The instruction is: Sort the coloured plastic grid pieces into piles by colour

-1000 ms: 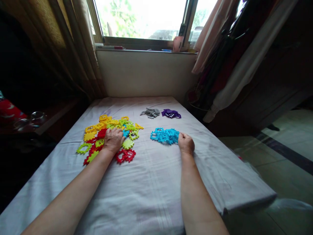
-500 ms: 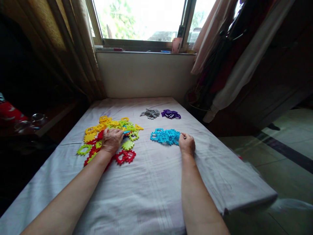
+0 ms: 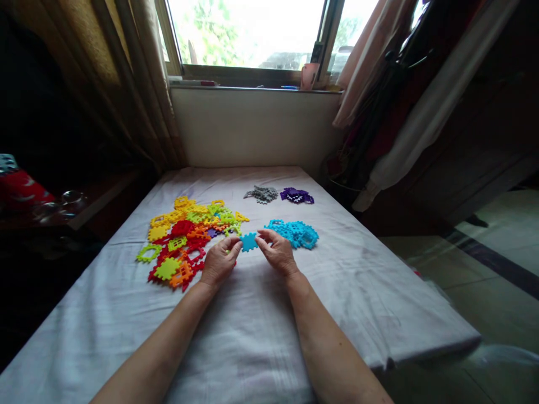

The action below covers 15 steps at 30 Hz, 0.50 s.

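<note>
A flat blue interlocking tile (image 3: 249, 242) with notched edges is held between my two hands. My left hand (image 3: 222, 259) pinches its left end, and my right hand (image 3: 278, 251) grips the right end between thumb and fingers. Just beyond my right hand lies a pile of blue tiles (image 3: 300, 234). To the left of my left hand spreads a mixed heap of red, orange, yellow and lime tiles (image 3: 168, 268); my left hand covers part of its right side. Farther back sit a small grey pile (image 3: 263, 194) and a purple pile (image 3: 296, 195).
A pale sheet (image 3: 252, 331) covers the table, which ends at a wall below a window. A pink cup (image 3: 309, 76) stands on the sill. At left are a curtain (image 3: 138, 84) and a side surface with glassware (image 3: 72, 201); clothes (image 3: 400, 129) hang at right.
My left hand has come right from the mixed heap with a blue tile. My right hand has moved left from the blue pile's right edge and now holds the tile's other end.
</note>
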### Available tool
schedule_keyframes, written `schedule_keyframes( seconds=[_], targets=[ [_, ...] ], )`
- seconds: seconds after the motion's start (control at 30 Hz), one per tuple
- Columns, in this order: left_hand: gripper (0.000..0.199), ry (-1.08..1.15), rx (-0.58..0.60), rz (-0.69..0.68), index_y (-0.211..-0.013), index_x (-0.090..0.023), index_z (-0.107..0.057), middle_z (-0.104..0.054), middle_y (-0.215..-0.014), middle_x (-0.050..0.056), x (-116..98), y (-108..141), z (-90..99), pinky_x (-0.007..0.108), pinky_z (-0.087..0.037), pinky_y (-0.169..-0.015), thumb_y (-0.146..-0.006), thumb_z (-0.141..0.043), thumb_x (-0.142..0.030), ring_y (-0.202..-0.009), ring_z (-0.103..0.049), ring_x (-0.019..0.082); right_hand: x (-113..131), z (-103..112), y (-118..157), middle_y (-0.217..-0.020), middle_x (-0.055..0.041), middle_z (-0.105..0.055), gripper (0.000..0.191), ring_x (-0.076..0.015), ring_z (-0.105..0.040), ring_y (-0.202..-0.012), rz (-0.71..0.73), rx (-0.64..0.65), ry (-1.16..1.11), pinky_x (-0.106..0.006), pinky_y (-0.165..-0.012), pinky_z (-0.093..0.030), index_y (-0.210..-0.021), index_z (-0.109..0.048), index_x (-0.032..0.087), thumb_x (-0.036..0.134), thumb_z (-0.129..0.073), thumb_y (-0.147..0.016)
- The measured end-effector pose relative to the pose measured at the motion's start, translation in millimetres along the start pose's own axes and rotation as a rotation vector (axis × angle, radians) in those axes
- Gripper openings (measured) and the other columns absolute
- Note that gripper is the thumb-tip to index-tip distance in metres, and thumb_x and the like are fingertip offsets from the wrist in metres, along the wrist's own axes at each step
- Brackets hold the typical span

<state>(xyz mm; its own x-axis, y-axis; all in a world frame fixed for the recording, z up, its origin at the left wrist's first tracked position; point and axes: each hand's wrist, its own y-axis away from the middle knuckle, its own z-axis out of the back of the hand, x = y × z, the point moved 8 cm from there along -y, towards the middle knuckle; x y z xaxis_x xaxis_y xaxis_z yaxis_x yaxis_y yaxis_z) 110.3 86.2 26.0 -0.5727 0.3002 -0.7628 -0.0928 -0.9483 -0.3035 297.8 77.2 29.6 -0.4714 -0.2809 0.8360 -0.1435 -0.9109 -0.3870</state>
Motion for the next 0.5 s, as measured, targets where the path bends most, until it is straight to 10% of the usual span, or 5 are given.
schedule_keyframes(
  seconds=[0.3, 0.5],
  targets=[
    [0.052, -0.506, 0.084, -0.224, -0.135, -0.021, -0.059, -0.060, -0.142, 0.014, 5, -32, -1.3, 0.052, -0.032, -0.117, -0.088, -0.058, -0.044, -0.136, -0.050, 0.032, -53, 94, -7, -0.082, -0.0071, -0.076, 0.033, -0.0212, -0.067, -0.073, -0.309, -0.422, 0.172, -0.031, -0.072, -0.052, -0.094, -0.075, 0.018, 0.044, -0.058, -0.079],
    [0.064, -0.848, 0.241, 0.009, -0.145, -0.024, -0.050, -0.044, -0.156, 0.016, 53, -65, 23.4, 0.067, -0.018, -0.116, -0.091, -0.047, -0.057, -0.147, -0.033, 0.038, -70, 115, -3, -0.094, -0.0098, -0.073, 0.036, -0.0234, -0.065, -0.085, -0.406, -0.481, 0.418, -0.034, -0.080, -0.050, -0.109, -0.073, 0.018, 0.034, -0.056, -0.082]
  ],
)
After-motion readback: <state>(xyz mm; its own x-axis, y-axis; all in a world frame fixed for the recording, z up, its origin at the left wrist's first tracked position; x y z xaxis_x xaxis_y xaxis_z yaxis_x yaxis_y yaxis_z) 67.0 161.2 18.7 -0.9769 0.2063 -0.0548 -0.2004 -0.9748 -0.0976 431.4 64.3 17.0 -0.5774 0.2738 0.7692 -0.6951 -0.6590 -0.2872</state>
